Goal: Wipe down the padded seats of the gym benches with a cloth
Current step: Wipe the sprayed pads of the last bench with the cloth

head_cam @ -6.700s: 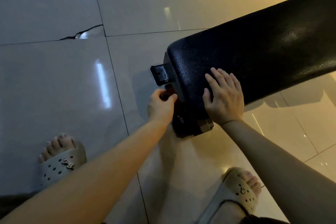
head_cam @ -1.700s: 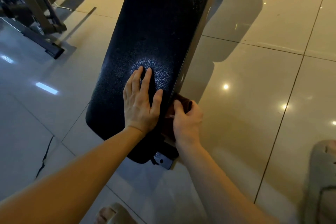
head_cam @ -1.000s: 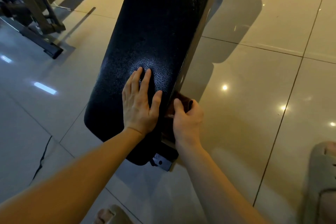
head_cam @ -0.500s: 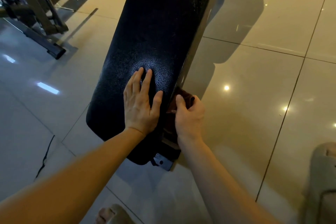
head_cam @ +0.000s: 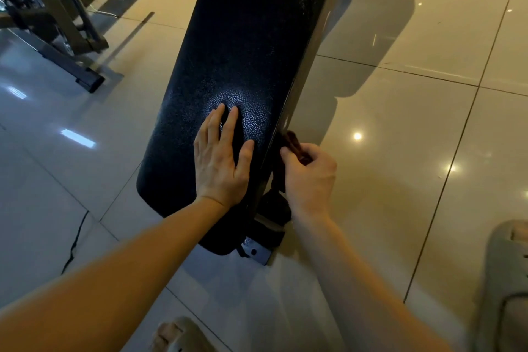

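Right hand (head_cam: 310,177) shifts rightward at centre frame, pinching cloth (head_cam: 294,143) beside padded seat (head_cam: 243,37); left hand (head_cam: 220,160) lies spread, bracing; long overlapping strokes advised.

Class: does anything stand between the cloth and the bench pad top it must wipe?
Yes: the left hand lies flat on the near end of the bench pad, beside the cloth that the right hand grips at its right edge.
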